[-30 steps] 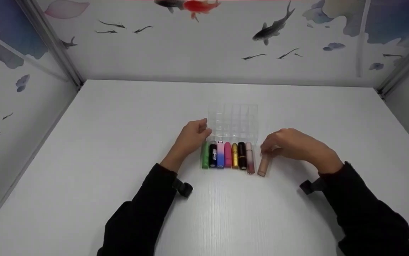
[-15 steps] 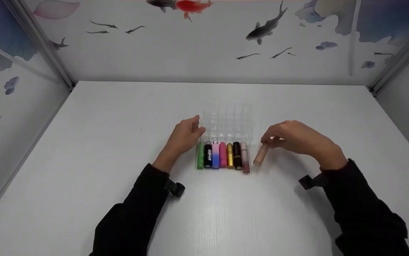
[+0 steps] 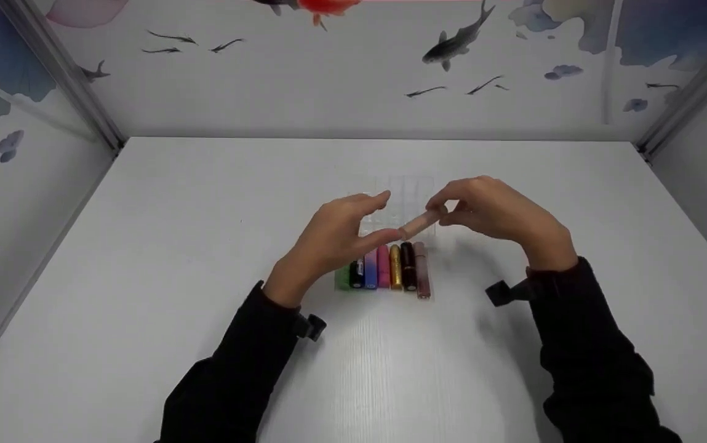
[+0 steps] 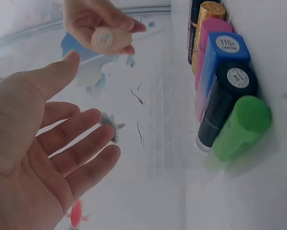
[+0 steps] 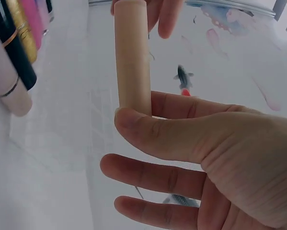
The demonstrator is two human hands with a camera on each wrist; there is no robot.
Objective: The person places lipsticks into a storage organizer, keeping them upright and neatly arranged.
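Note:
My right hand [image 3: 485,209] pinches a beige lipstick tube [image 5: 132,57] between thumb and fingers, raised above a clear compartmented organizer [image 3: 411,194]. My left hand [image 3: 335,234] is beside it, fingers extended and thumb apart, with nothing in its grasp. In the head view the left thumb overlaps the tube's near end; the left wrist view shows a gap between them. Below lies a row of lipsticks: green [image 4: 248,120], black [image 4: 227,100], blue [image 4: 227,60], pink [image 3: 383,266], gold [image 3: 395,266], dark brown [image 3: 408,266] and mauve [image 3: 423,271]. My left hand hides part of the organizer.
The white table [image 3: 205,246] extends around the organizer and both forearms. Printed panels with fish, such as a grey one [image 3: 458,40], stand at the back and left. A metal post [image 3: 61,74] rises at the back left corner.
My right hand has lifted the beige lipstick tube off the table and carried it left, over the organizer. My left hand has left the organizer's side and opened toward the tube.

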